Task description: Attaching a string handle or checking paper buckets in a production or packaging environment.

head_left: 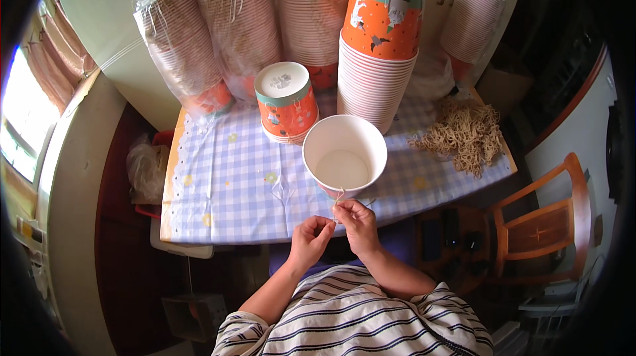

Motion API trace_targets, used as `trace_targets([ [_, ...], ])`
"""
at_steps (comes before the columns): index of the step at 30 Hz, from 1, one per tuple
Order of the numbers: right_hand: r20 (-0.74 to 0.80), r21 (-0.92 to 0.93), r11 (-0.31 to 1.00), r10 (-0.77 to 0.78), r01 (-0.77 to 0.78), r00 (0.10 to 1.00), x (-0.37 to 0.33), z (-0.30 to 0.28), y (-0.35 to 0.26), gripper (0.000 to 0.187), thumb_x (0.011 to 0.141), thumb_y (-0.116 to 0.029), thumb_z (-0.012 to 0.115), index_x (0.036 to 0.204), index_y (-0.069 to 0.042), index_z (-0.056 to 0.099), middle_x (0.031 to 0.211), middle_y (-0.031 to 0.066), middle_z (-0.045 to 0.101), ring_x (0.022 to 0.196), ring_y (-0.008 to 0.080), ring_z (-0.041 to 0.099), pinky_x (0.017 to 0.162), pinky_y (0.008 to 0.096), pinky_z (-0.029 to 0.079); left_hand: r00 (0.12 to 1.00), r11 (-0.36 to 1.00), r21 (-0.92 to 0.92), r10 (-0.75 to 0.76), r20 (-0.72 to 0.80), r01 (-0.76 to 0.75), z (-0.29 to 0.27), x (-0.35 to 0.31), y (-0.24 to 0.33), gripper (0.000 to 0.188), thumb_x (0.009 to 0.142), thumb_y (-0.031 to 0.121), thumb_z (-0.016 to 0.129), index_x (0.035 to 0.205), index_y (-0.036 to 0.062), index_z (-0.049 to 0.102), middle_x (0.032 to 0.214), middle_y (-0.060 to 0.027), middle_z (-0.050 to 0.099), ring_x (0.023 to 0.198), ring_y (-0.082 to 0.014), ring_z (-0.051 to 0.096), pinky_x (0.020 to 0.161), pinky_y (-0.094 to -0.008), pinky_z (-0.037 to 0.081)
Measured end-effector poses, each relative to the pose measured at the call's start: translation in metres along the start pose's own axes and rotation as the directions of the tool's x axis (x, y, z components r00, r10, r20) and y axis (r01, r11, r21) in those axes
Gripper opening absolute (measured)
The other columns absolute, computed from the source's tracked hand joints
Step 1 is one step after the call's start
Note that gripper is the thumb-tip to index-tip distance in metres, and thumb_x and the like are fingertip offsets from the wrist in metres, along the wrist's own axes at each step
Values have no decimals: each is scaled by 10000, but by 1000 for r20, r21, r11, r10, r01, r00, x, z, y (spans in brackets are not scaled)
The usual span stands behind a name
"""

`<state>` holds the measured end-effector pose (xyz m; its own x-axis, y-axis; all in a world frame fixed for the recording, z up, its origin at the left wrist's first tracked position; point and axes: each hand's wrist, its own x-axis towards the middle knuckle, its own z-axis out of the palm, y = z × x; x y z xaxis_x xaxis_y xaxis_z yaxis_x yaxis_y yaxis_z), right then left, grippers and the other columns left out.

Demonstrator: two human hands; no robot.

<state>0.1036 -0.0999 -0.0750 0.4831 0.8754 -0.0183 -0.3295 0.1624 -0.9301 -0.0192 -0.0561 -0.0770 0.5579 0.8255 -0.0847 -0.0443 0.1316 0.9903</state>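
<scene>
Just beyond the table's near edge, my left hand (311, 241) and my right hand (358, 225) are close together, fingertips pinched. A thin pale string (340, 195) rises from my right fingertips toward the front of a paper bucket (345, 151). It seems to pass between both hands, though its lower part is hard to make out. The bucket stands upright on the table, open end up, white inside. Behind it to the left, an orange and green paper bucket stack (287, 101) stands upside down. To the right lies a tangled pile of tan string loops (467, 134).
A tall stack of upturned paper buckets (377, 78) rises behind the upright one. Several plastic-wrapped stacks (242, 25) line the back. A blue-and-white checked tablecloth (225, 184) covers the table. A wooden chair (540, 227) stands at the right.
</scene>
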Motion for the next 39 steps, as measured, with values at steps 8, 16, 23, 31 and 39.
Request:
trace_targets([
  [8,-86,53,998,-24,28,996,1,8,-6,132,884,-133,631,922,-10,600,752,-28,572,653,27,475,599,177,393,998,992,121,41,41,-45,0,-7,-1,94,869,74,624,860,-19,616,678,41,564,599,-13,463,527,-171,376],
  [16,-156,81,995,-46,59,987,4,15,-12,161,890,-154,628,960,-10,611,820,0,613,689,25,511,585,165,385,996,955,289,46,78,-67,2,-17,-7,63,834,51,622,844,-11,622,682,21,575,596,-23,478,534,-189,408],
  [23,-181,88,995,-23,39,983,6,16,-13,128,881,-145,633,951,-40,617,808,28,643,570,22,435,524,166,348,990,902,410,107,96,-137,0,-17,-6,75,817,55,632,850,-12,626,700,-20,598,600,-46,509,546,-211,439],
  [31,-89,185,982,51,-34,995,2,10,-16,130,888,-148,618,953,-36,620,807,66,645,545,23,435,509,165,354,994,926,363,89,59,-104,2,-16,-13,90,820,64,639,864,-14,630,699,-30,612,603,-53,520,561,-215,451],
  [39,-85,182,981,84,-67,993,3,12,-17,99,890,-125,605,929,-35,615,788,63,641,521,20,421,497,163,351,993,899,423,88,83,-115,3,-17,-10,101,818,77,646,854,-15,628,693,-44,609,605,-57,526,557,-227,451],
])
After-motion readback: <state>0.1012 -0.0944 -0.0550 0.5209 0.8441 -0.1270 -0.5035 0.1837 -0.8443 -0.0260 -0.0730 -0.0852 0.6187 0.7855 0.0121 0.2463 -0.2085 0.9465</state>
